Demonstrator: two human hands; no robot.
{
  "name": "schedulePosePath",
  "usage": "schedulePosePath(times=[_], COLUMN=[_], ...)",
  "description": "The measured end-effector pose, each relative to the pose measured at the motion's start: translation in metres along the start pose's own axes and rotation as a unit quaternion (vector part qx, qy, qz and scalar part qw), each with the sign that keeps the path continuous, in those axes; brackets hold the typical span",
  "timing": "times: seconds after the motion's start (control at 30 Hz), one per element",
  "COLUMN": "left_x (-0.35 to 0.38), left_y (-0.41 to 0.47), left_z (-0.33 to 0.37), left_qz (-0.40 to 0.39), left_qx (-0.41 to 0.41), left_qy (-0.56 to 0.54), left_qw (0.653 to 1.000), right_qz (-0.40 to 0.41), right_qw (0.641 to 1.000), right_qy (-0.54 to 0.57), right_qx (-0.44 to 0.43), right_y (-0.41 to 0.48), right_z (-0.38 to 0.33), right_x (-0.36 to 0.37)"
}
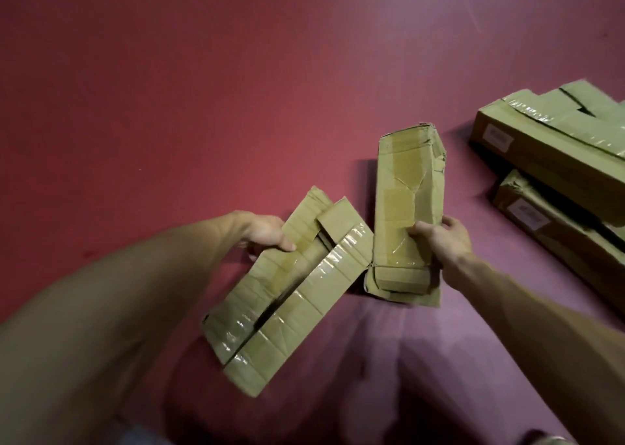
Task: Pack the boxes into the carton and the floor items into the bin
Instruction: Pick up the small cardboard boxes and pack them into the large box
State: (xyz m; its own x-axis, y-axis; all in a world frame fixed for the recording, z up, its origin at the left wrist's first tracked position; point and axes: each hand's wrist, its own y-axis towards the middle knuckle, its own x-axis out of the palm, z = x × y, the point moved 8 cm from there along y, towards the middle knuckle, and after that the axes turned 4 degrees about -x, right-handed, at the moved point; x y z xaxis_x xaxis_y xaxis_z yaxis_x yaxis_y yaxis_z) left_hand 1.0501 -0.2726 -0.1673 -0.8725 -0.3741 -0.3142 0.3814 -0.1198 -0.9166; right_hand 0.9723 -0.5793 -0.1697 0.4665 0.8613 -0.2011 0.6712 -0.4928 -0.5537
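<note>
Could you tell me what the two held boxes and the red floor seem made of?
The wide brown box in the left hand and the dented brown box in the right hand look like matte cardboard, creased and torn, under glossy tape. The dark red floor: perhaps carpet or mat, dull-looking.

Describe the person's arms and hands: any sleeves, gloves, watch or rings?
The left hand and right hand are bare: no gloves, no visible rings. Both forearms are bare too, with no sleeve, watch or bracelet in view.
</note>
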Motion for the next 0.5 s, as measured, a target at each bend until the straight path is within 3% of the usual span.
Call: schedulePosePath(times=[0.17, 0.33, 0.5], left_x=[-0.046, -0.085, -0.082], left_y=[-0.02, -0.038, -0.051], left_z=[0.004, 0.012, 0.012], left_qz=[0.085, 0.272, 0.312], left_qx=[0.01, -0.016, -0.03], left_qy=[-0.064, 0.018, -0.076], left_qw=[0.994, 0.962, 0.947], right_qz=[-0.001, -0.004, -0.002], right_qw=[1.0, 0.989, 0.986], right_qy=[-0.018, -0.098, -0.133], right_qx=[-0.022, -0.109, -0.098], right_y=[-0.001, -0.007, -0.015], right_z=[-0.002, -0.018, -0.03], right_x=[0.009, 0.032, 0.054])
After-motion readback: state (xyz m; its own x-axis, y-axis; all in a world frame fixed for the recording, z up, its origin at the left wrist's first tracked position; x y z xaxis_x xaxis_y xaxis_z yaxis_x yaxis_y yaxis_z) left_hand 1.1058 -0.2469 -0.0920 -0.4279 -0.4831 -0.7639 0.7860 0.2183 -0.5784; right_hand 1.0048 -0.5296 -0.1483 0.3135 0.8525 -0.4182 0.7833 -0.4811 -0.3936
